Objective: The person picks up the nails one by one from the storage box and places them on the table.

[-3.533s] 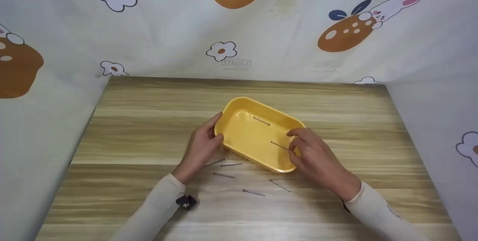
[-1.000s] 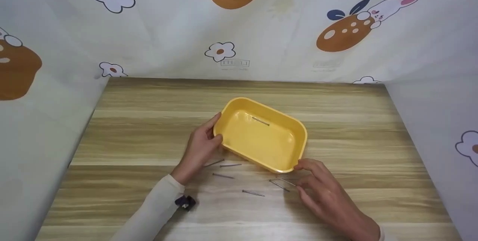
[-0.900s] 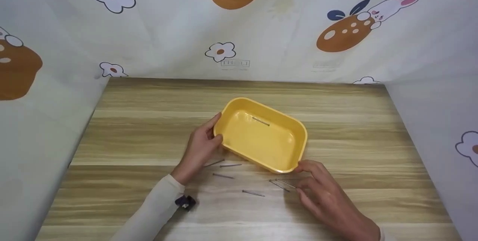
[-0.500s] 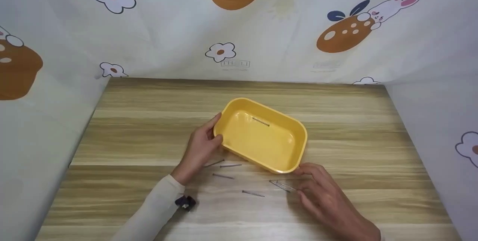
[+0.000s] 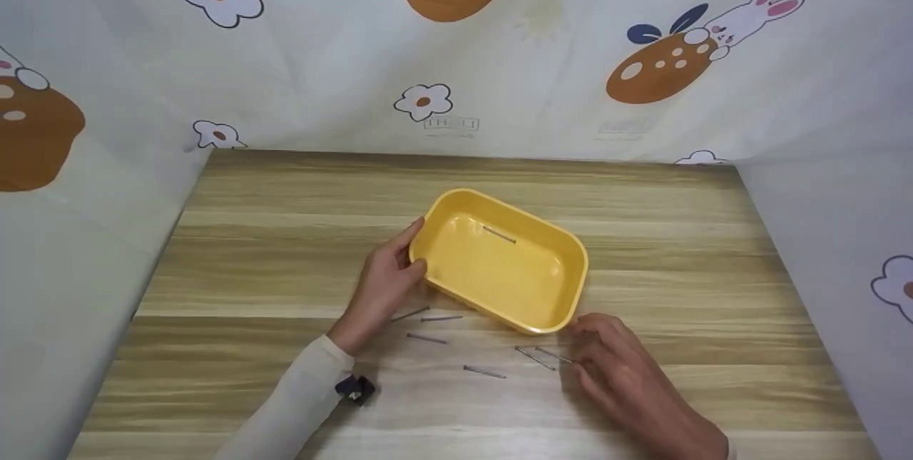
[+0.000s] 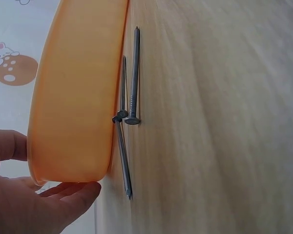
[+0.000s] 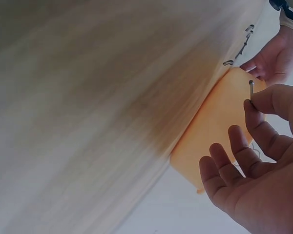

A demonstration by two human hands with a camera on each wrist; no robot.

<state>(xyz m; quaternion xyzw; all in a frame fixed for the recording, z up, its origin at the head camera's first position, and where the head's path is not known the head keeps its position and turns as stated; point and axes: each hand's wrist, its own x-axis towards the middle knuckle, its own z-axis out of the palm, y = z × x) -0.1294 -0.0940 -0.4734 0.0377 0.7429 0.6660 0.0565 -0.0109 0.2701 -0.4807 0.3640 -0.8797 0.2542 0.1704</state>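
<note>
My left hand holds the left end of a yellow plastic tray, thumb at the rim and fingers around the outside. One nail lies inside, near the far wall. Just off the tray's front right corner, my right hand pinches another nail between thumb and index finger, head end sticking out; its other fingers are loosely bent. In the head view this nail sits beside a loose nail on the table. The left wrist view shows steel nails close along the tray's outer wall.
Several loose nails are scattered in front of the tray, among them one nail near the left wrist and another nail nearer the front. Printed cloth walls enclose the wood-grain table at the back and sides.
Earlier my right hand held the nail inside the tray; it came out toward the front right, then shifted slightly down and right. The left hand and tray stayed in place.
</note>
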